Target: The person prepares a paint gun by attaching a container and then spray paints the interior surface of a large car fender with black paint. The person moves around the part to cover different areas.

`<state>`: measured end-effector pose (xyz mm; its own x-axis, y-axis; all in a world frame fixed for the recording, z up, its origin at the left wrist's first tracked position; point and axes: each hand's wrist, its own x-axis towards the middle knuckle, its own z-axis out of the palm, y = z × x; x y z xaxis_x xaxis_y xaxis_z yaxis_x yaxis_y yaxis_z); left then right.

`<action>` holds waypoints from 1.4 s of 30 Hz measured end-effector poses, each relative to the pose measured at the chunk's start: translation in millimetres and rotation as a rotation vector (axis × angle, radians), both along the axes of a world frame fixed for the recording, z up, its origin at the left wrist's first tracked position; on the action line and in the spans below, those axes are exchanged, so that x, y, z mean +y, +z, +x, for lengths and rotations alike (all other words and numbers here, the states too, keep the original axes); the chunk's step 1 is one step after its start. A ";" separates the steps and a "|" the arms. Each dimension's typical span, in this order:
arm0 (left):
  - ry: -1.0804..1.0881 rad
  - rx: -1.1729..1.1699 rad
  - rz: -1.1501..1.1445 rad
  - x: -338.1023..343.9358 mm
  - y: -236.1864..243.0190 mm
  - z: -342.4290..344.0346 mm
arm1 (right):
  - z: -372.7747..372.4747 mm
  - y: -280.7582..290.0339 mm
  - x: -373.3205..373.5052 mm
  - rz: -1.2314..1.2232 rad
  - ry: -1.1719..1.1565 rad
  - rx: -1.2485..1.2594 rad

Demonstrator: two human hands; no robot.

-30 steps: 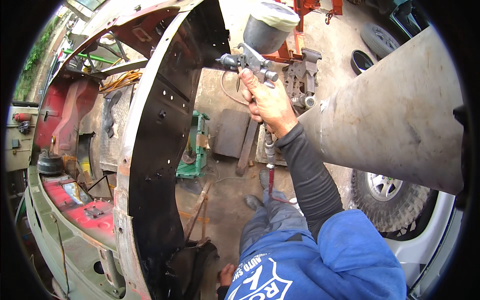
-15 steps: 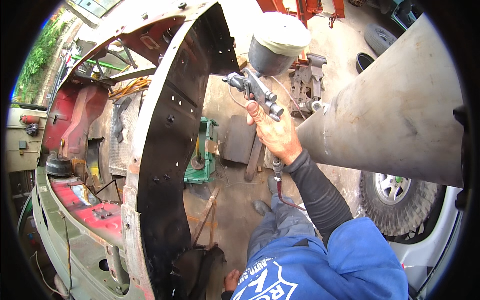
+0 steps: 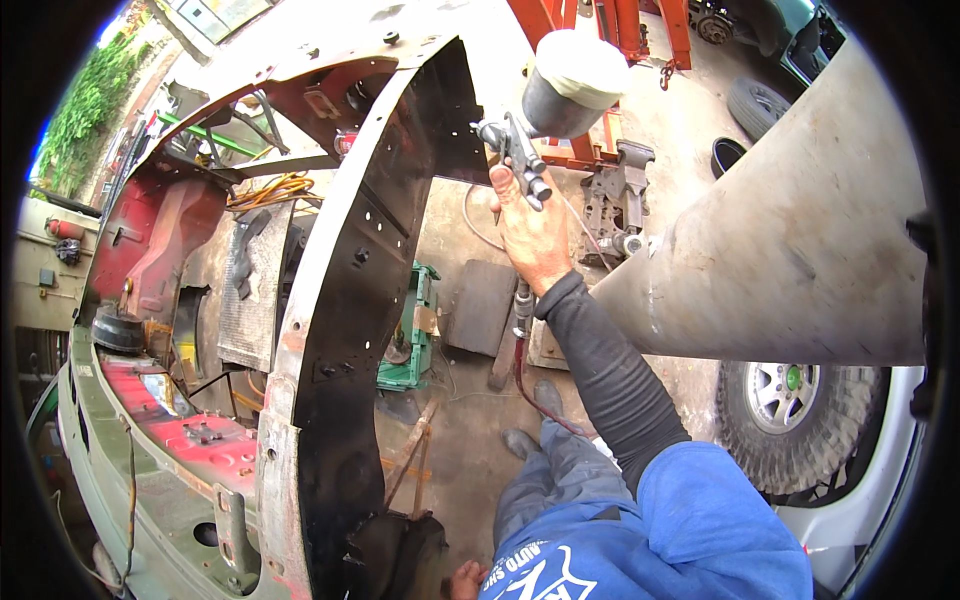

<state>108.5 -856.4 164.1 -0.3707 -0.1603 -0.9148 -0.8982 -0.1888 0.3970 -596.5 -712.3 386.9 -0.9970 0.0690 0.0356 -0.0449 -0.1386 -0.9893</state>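
My right hand is wrapped round the handle of a spray gun. A dark cup with a whitish cover sits on top of the gun, and a dark red air hose hangs from its base. The nozzle points left at the black inner side of a vehicle body panel, a short gap away from the metal. At the lower edge, beside the black panel's bottom end, my left hand shows only in part; its fingers are too small to make out.
A large grey metal tube-like part juts in on the right, above a wheel. On the floor lie a green crate, a dark flat block and a metal engine part. An orange frame stands at the back.
My right hand has moved the spray gun slightly, with its cup rising to the right and the hose swinging left. The whole view has shifted a little as well.
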 end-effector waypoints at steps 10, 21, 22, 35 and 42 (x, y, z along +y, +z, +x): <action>0.312 -0.177 0.089 45.1 -59.4 -9.0 | 30.4 -4.5 19.4 -0.037 0.183 0.228; -0.352 0.112 -0.458 52.6 -256.5 -160.1 | 28.4 -76.5 0.6 0.011 0.133 0.660; -0.410 0.095 -0.581 57.4 -275.5 -175.8 | 21.2 -78.4 -2.4 0.000 0.089 0.734; -0.237 0.403 -0.880 -3.6 -348.5 -248.1 | -4.1 -103.8 -11.9 -0.074 0.037 0.785; -0.153 0.539 -0.998 -21.1 -388.7 -292.5 | 62.4 -118.2 -3.1 -0.364 0.282 0.840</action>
